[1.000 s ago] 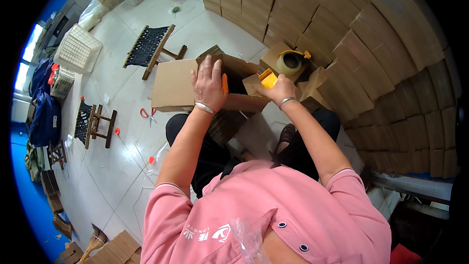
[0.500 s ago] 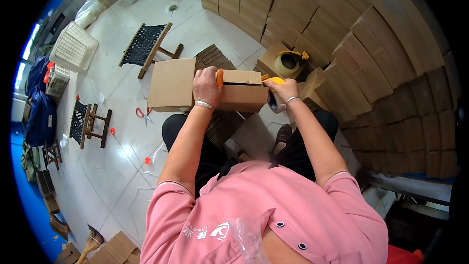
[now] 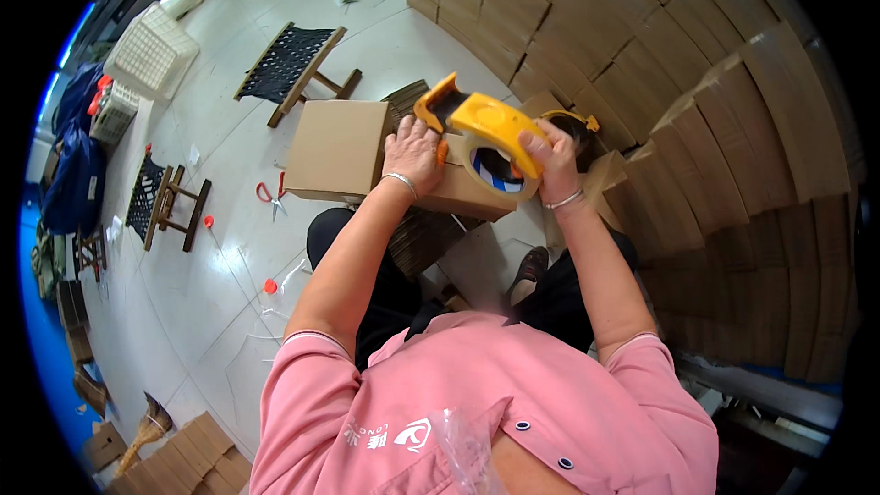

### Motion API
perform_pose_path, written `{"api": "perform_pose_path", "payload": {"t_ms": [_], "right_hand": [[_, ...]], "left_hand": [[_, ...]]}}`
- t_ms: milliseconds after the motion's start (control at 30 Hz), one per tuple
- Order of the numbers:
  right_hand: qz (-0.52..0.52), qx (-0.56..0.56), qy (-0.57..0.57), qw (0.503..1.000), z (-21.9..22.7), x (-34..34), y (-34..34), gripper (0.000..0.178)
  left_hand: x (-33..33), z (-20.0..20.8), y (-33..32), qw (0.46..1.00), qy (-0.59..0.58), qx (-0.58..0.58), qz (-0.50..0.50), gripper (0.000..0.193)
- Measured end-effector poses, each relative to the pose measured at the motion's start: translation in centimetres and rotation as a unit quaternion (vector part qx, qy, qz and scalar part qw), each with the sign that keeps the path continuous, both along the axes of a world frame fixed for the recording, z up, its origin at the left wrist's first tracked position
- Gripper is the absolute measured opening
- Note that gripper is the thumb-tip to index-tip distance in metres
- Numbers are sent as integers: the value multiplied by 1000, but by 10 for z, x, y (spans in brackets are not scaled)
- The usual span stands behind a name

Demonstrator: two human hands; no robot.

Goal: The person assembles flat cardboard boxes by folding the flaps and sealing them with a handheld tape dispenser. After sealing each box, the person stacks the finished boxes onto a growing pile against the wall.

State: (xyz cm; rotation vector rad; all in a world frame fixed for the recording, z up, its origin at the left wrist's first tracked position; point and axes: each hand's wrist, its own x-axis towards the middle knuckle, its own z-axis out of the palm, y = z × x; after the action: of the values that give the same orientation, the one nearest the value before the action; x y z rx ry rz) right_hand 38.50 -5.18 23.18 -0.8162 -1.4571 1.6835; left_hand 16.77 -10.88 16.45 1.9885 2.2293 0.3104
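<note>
My right hand (image 3: 553, 163) grips a yellow tape dispenser (image 3: 481, 133) with a roll of tape, raised over a small cardboard box (image 3: 467, 192). My left hand (image 3: 414, 154) lies flat on top of that box and holds it down; a bracelet sits on each wrist. A second closed cardboard box (image 3: 337, 148) stands just left of it. Both boxes rest above my lap on a stack of flat cardboard (image 3: 420, 236).
Stacks of cardboard boxes (image 3: 660, 64) rise on the right and at the back. On the white floor lie red scissors (image 3: 272, 198), two folding stools (image 3: 291, 64) (image 3: 165, 202), white baskets (image 3: 151, 50) and flat cartons (image 3: 183, 458).
The right hand has picked the yellow tape dispenser up and brought it above the small box. The box flaps have been folded shut under the left hand.
</note>
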Motion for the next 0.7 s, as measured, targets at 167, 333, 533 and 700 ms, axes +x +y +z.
{"api": "perform_pose_path", "payload": {"t_ms": [167,333,533,700], "right_hand": [[101,3,-91,991,-13,9,4,33],[213,-93,-155,960,7,8,21,33],[164,-22,-220,962,10,-2,17,42],[202,40,-184,961,5,-1,33,40]], "left_hand": [[-7,-17,-4,999,-10,50,-20,44],[-8,-10,-5,1000,4,7,-10,54],[-23,0,-18,998,-32,23,-57,66],[-25,-7,-19,995,-35,48,-77,67]]}}
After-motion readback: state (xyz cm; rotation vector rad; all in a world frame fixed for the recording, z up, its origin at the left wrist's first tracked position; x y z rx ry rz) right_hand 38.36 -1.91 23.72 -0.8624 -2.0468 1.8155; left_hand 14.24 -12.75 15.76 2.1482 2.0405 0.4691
